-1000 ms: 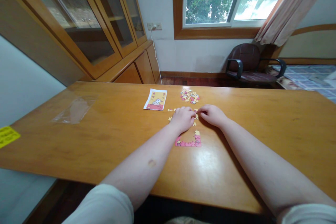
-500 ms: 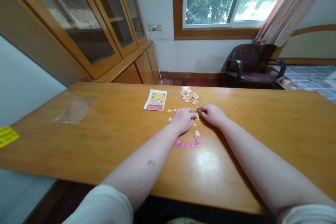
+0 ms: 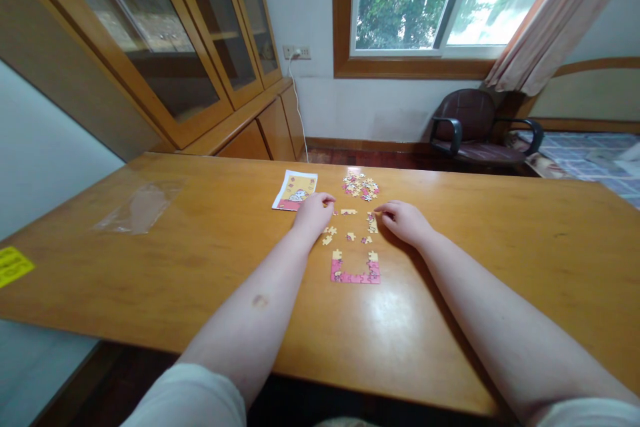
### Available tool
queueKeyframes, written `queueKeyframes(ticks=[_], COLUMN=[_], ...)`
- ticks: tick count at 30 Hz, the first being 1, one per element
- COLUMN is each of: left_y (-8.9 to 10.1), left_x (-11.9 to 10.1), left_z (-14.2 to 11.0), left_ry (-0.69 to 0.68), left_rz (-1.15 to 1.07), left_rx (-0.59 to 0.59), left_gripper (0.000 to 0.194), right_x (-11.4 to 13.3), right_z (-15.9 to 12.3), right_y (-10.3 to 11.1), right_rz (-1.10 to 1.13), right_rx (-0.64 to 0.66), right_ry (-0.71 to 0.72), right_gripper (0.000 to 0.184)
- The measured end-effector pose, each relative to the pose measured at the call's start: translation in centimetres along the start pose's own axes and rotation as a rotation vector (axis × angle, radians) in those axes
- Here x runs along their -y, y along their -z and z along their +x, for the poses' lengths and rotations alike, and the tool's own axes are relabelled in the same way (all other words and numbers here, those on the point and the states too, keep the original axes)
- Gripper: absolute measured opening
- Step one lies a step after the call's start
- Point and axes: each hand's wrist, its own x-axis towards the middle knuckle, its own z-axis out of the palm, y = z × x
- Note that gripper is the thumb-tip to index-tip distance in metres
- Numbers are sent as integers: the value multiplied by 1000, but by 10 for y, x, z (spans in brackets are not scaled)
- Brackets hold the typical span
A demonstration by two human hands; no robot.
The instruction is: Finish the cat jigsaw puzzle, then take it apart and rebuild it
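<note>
My left hand (image 3: 314,215) is over the table just right of a picture card (image 3: 295,188), its fingers curled close together near small yellow-and-pink pieces; what they hold, if anything, is hidden. Fingertips of my right hand (image 3: 403,219) are bent in at the top of a short upright strip of joined jigsaw puzzle pieces (image 3: 373,223), touching its end piece. Between the hands lies a joined yellow pair (image 3: 349,212). Nearer me, loose pieces (image 3: 351,237) are scattered above a U-shaped pink-and-yellow puzzle border (image 3: 356,277).
A heap of puzzle pieces (image 3: 361,186) lies beyond my hands. On the left of the wooden table (image 3: 225,240) is a clear plastic bag (image 3: 143,207), with a yellow label (image 3: 15,267) at the edge. Behind stand a glass-door cabinet (image 3: 220,80) and an armchair (image 3: 475,123).
My left hand has moved left, off the middle pieces toward the picture card, uncovering the joined pair and the border's left side. The right hand has stayed at the strip.
</note>
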Motion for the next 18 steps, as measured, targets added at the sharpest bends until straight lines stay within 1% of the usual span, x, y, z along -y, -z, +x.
queueKeyframes(ticks=[2, 5, 8, 14, 18], left_y=[2, -1, -6, -13, -14], left_x=[3, 1, -4, -2, 0], left_z=[1, 0, -1, 2, 3], left_ry=[-29, -141, -223, -230, -227], left_rz=[66, 170, 238, 235, 209], left_rx=[47, 116, 136, 144, 133], left_gripper=[23, 24, 25, 22, 20], right_x=[0, 2, 5, 5, 5], right_z=[-1, -2, -2, -1, -1], right_y=[0, 1, 0, -3, -2], right_rz=[11, 14, 0, 21, 48], right_rx=[-8, 13, 45, 63, 46], right_ry=[4, 52, 83, 46, 46], right_gripper=[26, 27, 32, 34, 33])
